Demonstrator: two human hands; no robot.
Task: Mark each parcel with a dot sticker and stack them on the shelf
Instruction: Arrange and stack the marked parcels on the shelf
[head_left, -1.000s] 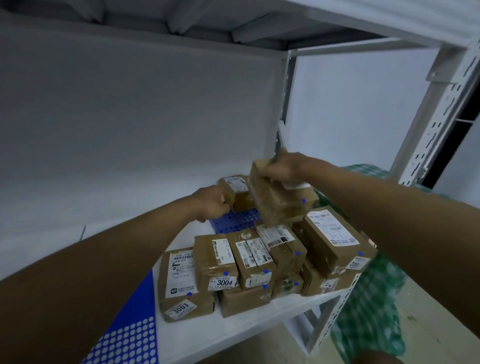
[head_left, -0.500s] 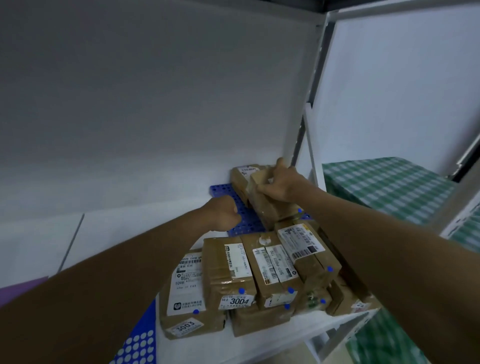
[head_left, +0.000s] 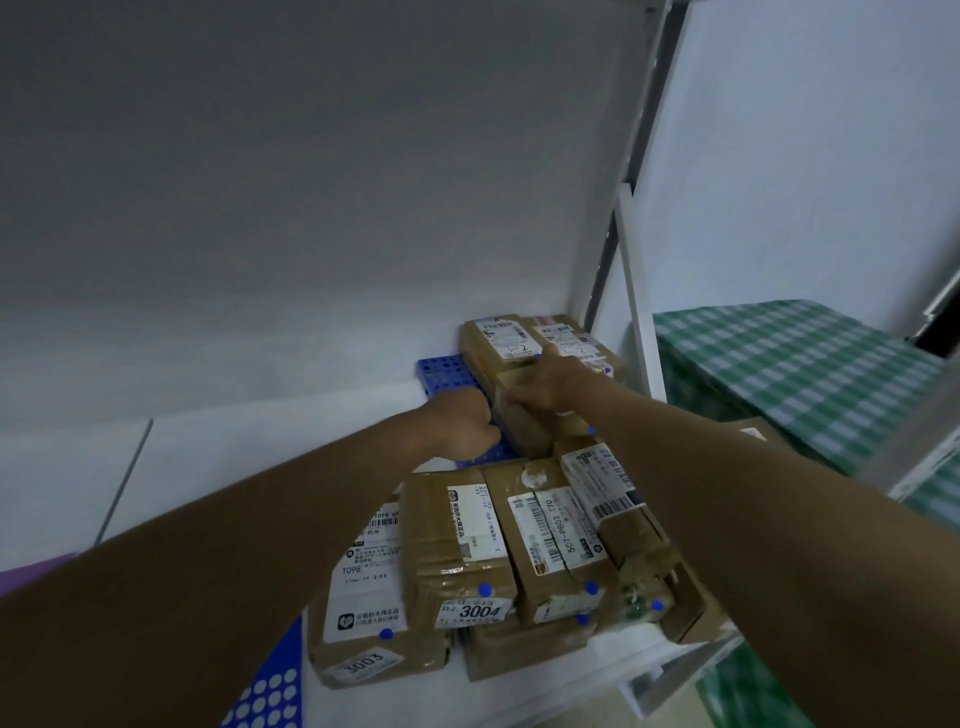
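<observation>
A: Head view, go. Hands?

B: Right hand (head_left: 545, 382) reaches deep into the white shelf (head_left: 208, 467), fingers curled over the top edge of a brown parcel (head_left: 519, 426), gripping it. Parcel stands tilted on the blue perforated tray (head_left: 447, 366), mid-depth of the shelf.

A: Left?

B: Left hand (head_left: 462, 428) is a closed fist just beside that parcel's left side, over the tray. Cannot tell if anything sits inside the fist.

A: What's around?

B: Two labelled parcels (head_left: 498, 343) behind, against the back wall, near the right upright post (head_left: 631, 291). In front, a crowded stack of taped parcels: 3003 parcel (head_left: 363, 613) front left, 3004 parcel (head_left: 457, 545) next to it, 507-P802 parcel (head_left: 556, 535) right of that. Blue dot stickers (head_left: 484, 589) show on their near faces.

A: Anything blocking?

B: Right forearm covers the stack's right side. Front parcels sit between the camera and the held one. Blue sticker sheet (head_left: 270, 691) with white circles at the bottom edge. Green checked cloth (head_left: 779, 358) beyond the shelf, right.
</observation>
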